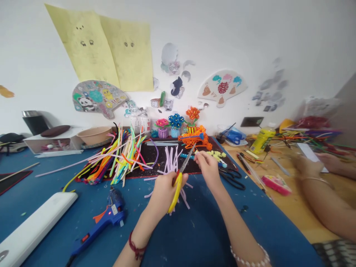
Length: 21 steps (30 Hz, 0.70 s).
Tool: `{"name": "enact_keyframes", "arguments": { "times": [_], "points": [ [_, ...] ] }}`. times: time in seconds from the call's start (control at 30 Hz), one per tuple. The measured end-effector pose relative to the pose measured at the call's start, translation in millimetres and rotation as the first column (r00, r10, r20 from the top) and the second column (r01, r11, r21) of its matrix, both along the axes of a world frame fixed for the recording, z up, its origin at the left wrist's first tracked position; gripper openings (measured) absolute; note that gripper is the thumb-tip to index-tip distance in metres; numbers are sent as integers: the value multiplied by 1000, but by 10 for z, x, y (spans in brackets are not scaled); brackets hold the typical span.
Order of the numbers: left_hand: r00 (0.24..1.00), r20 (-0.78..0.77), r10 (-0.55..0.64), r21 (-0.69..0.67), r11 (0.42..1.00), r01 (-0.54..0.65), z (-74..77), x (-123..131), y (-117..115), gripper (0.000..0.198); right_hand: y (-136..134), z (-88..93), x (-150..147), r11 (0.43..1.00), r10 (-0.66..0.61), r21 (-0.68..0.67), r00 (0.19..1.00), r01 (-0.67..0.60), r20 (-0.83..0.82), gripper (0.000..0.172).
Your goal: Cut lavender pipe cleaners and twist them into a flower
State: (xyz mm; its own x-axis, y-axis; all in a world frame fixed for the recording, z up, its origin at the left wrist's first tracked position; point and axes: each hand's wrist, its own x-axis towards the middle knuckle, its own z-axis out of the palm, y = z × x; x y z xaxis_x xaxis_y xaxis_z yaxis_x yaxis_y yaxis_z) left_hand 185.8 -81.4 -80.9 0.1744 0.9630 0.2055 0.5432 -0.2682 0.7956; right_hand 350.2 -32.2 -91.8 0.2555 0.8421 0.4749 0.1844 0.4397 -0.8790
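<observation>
My left hand (162, 191) is closed around yellow-handled scissors (177, 194), whose blades point up and away, slightly apart. Just right of the blade tips, my right hand (209, 170) pinches a tiny pale piece, too small to name. Cut lilac pipe cleaners (171, 159) lie beneath and behind my left hand on a dark mat (155, 171). Beyond the blades sits a heap of orange pipe-cleaner shapes (204, 140). Small pale yellow pieces (218, 154) lie behind my right hand, and black-handled scissors (234, 180) rest to its right.
At left are a blue glue gun (112, 211), a long white case (39, 226) and a colourful pipe-cleaner pile (125, 155). Potted pipe-cleaner flowers (176, 122) stand by the wall. To the right, another person's blurred arms (319, 196) reach over a wooden table (300, 211) with a yellow bottle (263, 139).
</observation>
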Motion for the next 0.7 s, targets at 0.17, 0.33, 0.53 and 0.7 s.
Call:
{"name": "enact_keyframes", "arguments": {
  "times": [0.17, 0.33, 0.53, 0.7],
  "points": [
    [777, 614, -137, -217, 918, 333, 136, -71, -82, 57, 4, -45, -13, 993, -15, -113, 985, 35, 169, 23],
    [414, 855, -314, 78, 865, 495, 257, -302, -108, 62, -10, -28, -129, 986, 114, -153, 914, -58, 389, 16],
    [273, 931, -243, 190, 960, 206, 342, -488, -68, 44, 4, 142, -464, 956, 292, -217, 678, -196, 674, 16],
    [189, 966, -175, 145, 976, 165, 326, -532, -28, 39, -70, 154, -811, 907, 420, -394, 305, -145, 855, 40]
  ]
}}
